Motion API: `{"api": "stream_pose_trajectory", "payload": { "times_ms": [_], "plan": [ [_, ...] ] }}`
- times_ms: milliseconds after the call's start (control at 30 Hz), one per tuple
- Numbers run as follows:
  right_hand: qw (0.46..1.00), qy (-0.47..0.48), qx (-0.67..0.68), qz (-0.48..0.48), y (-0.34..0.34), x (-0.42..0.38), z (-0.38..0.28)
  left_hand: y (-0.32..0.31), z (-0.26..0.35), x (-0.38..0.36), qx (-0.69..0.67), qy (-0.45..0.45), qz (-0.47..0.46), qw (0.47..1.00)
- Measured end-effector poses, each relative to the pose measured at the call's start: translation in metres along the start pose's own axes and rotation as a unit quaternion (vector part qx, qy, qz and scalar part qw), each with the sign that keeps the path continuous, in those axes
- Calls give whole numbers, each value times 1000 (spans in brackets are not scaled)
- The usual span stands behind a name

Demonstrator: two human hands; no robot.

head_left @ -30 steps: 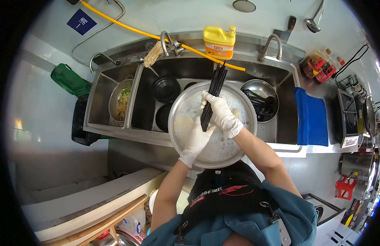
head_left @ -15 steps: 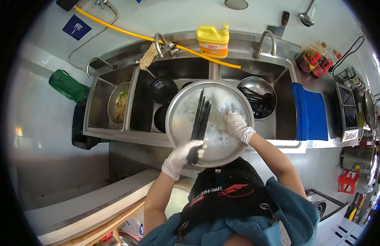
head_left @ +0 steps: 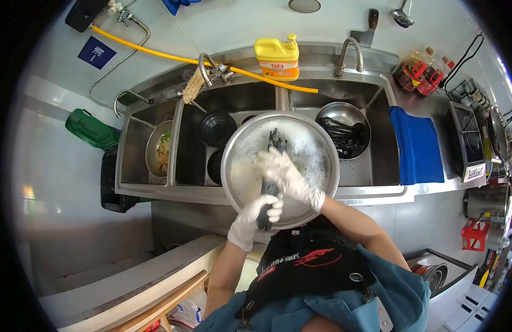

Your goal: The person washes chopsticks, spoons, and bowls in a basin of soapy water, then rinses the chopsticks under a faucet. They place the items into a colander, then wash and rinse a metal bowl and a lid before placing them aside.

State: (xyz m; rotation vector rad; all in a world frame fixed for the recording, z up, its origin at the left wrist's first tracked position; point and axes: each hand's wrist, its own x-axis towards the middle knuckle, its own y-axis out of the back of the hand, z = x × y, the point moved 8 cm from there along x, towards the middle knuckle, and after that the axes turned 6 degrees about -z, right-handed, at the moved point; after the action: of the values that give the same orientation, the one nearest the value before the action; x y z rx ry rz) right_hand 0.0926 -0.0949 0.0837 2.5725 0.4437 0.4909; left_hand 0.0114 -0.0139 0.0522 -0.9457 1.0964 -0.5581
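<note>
My left hand [head_left: 254, 216], in a white glove, is closed around the lower end of a bundle of black chopsticks [head_left: 270, 189]. The bundle slants upward over a large round metal basin [head_left: 227, 182] of foamy water. Across the middle of the bundle lies my right hand [head_left: 285, 172], also gloved and slightly blurred, its fingers closed over the sticks. The tips of the chopsticks show above it; the part under the right fingers is hidden.
The basin rests over the sinks' front edge and divider. Black bowls [head_left: 217, 128] sit in the middle sink. In the right sink, a metal bowl [head_left: 344, 110] holds black utensils. A yellow detergent jug [head_left: 277, 60] and hose [head_left: 156, 53] are behind; a blue cloth [head_left: 416, 146] lies right.
My right hand has moved left from the foamy water onto the chopsticks. My left hand keeps its hold on their lower end. The view has shifted slightly.
</note>
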Motion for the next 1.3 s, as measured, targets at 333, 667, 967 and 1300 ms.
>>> {"api": "stream_pose_trajectory", "payload": {
  "times_ms": [333,667,967,1300],
  "plan": [
    [998,12,57,15,-13,12,17,0,-2,-9,-53,-24,-18,998],
    [578,-287,701,303,24,11,117,-12,9,-26,-20,-70,-87,994],
    [614,-343,709,38,-31,-19,33,-20,5,19,-82,-17,-168,982],
    [770,-138,617,86,79,65,16,0,23,30,475,-116,-2,872]
  ]
}}
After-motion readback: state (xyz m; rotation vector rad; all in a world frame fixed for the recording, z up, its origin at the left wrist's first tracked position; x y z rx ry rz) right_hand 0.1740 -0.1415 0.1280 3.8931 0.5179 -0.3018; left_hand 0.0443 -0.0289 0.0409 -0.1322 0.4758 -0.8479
